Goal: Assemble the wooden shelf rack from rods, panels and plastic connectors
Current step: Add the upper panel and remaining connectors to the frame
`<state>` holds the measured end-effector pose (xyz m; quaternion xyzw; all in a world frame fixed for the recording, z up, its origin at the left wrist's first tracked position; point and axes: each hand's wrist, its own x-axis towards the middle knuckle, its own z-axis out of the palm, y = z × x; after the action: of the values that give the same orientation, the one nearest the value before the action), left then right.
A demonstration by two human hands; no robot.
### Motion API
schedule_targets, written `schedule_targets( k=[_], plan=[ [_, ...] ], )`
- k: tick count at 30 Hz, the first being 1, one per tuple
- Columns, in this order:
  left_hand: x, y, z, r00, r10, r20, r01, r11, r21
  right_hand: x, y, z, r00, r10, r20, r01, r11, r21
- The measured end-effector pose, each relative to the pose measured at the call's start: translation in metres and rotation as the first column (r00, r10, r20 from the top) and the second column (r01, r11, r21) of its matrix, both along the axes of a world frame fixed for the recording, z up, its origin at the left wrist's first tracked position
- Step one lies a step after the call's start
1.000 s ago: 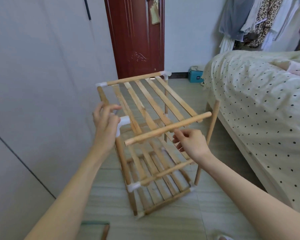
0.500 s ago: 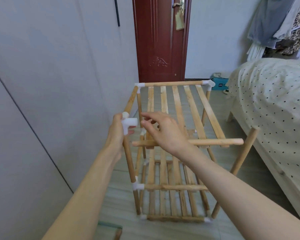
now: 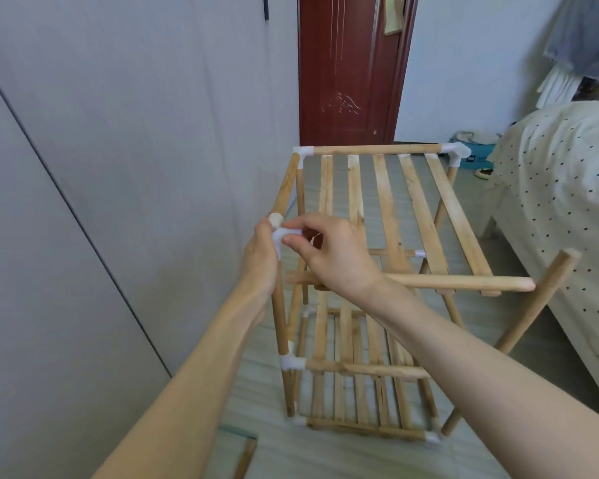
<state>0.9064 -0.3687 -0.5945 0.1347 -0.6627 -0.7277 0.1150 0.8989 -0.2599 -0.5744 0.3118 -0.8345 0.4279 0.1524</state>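
While the left hand (image 3: 261,252) wraps the near-left upright (image 3: 280,316) just under its top, the right hand (image 3: 329,252) pinches the white plastic connector (image 3: 283,236) sitting on that post's end. Both hands are closed on parts, neither free. Rack (image 3: 377,271) stands on the floor between the grey wall and the bed (image 3: 561,188); two lower tiers look done, far top corners capped. Top slat panel's near rail (image 3: 464,282) hangs loose: left end short of the connector, right end free beside the bare near-right upright (image 3: 529,312).

Handling, my read: wood is light and stiff, slats thin, so don't lever on them. Connector is smooth plastic, likely a tight friction fit; it may slip under fingertips or cock sideways. Grip the post close under the joint to stop flex, turn the socket towards the rail, then take the rail near its left end and push straight in. The frame is unbraced at the near top, so expect wobble.
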Motion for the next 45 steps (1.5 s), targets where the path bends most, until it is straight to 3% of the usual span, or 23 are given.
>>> schedule_targets(
  k=[4, 6, 10, 13, 16, 22, 35, 40, 42, 45],
  plan=[
    [0.003, 0.005, -0.003, 0.994, -0.012, -0.105, 0.001, 0.995, -0.101, 0.008, 0.008, -0.006, 1.000, -0.027, 0.009, 0.026, 0.997, 0.066],
    [0.004, 0.009, -0.005, 0.972, -0.007, -0.234, -0.038, 0.981, -0.188, 0.013, 0.026, -0.015, 0.994, -0.098, -0.053, 0.106, 0.974, 0.201],
    [0.002, 0.007, 0.001, 0.938, 0.065, -0.340, -0.160, 0.952, -0.260, 0.018, 0.066, -0.033, 0.963, -0.149, -0.224, 0.254, 0.778, 0.575],
    [0.003, 0.008, 0.004, 0.925, -0.069, -0.374, -0.108, 0.896, -0.431, 0.014, 0.077, -0.044, 0.967, -0.159, -0.202, 0.255, 0.682, 0.686],
    [0.006, 0.001, 0.006, 0.915, -0.191, -0.356, -0.048, 0.823, -0.566, 0.009, 0.075, -0.043, 0.958, -0.190, -0.216, 0.287, 0.701, 0.653],
    [0.011, -0.014, 0.007, 0.918, -0.222, -0.328, -0.021, 0.799, -0.601, 0.006, 0.083, -0.033, 0.945, -0.169, -0.281, 0.309, 0.744, 0.593],
    [0.007, -0.013, -0.002, 0.896, -0.181, -0.406, -0.181, 0.685, -0.705, 0.001, 0.101, 0.008, 0.952, -0.196, -0.237, 0.300, 0.760, 0.577],
    [0.007, -0.004, -0.006, 0.891, -0.191, -0.413, -0.230, 0.594, -0.771, 0.000, 0.096, 0.014, 0.951, -0.199, -0.235, 0.301, 0.762, 0.573],
    [0.008, -0.003, -0.005, 0.897, -0.213, -0.388, -0.184, 0.618, -0.764, 0.001, 0.095, 0.014, 0.954, -0.186, -0.234, 0.289, 0.774, 0.564],
    [0.012, -0.001, -0.006, 0.899, -0.268, -0.346, -0.045, 0.730, -0.682, 0.001, 0.095, 0.015, 0.962, -0.165, -0.219, 0.262, 0.792, 0.552]
  ],
)
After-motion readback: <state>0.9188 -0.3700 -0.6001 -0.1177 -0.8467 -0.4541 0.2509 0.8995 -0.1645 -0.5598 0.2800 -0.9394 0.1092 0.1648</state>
